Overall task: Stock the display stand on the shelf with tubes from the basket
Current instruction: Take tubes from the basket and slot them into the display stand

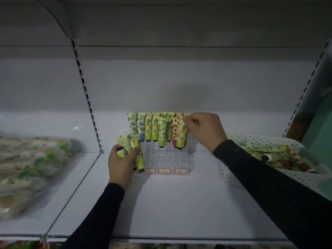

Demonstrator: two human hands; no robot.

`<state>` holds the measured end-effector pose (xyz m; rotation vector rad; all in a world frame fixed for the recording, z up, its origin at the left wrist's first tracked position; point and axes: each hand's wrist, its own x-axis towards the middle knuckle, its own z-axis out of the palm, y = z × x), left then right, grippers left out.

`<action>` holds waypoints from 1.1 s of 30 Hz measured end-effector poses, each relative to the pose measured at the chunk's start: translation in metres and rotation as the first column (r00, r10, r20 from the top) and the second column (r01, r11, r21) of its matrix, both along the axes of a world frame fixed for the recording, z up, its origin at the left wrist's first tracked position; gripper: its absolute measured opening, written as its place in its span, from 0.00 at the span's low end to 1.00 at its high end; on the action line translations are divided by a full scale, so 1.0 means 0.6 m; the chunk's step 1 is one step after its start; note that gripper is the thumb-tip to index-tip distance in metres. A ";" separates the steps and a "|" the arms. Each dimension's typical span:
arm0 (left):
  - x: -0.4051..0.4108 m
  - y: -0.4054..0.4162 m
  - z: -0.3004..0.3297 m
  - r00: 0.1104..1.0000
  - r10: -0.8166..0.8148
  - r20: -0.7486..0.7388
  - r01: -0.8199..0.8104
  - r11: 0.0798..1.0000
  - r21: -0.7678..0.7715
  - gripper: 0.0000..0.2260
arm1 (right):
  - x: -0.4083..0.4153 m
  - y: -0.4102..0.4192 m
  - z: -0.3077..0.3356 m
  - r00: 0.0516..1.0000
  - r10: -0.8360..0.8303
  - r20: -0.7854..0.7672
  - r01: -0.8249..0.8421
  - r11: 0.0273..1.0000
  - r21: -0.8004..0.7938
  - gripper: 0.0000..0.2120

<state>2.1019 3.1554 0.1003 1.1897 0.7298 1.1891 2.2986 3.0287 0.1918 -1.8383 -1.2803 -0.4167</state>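
The right hand (204, 130) pinches the top crimp of a yellow-fruit tube (182, 136), holding it upright with its cap down in the right end of the clear display stand (168, 159). The left hand (123, 163), at about eight o'clock from the stand, grips a bunch of tubes (131, 150); three or four show, though I cannot count them surely. In the stand I count about ten tubes upright: two with blue flowers (136, 125), two yellow, four or so green, and two red (175, 130) partly hidden behind the held one. Three red-edged labels (164, 171) line its front. At three o'clock a white perforated basket (233, 177) sits on the shelf (170, 203), with more tubes lying inside. At nine o'clock, on the neighbouring shelf, lie clear bags of packaged goods (30, 173).
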 end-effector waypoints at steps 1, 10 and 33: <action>-0.001 0.001 0.001 1.000 0.002 0.005 -0.002 1.000 -0.001 0.08 | -0.006 0.005 0.000 1.000 0.010 -0.009 -0.010 1.000 -0.004 0.16; -0.032 0.052 0.017 0.997 0.055 0.061 -0.055 0.999 0.000 0.09 | -0.061 0.073 0.008 0.977 0.102 -0.187 -0.094 0.994 0.052 0.12; -0.039 0.116 -0.041 0.994 -0.100 0.041 0.103 0.993 -0.060 0.14 | -0.075 0.146 0.005 0.993 -0.069 0.100 0.089 0.974 -0.206 0.21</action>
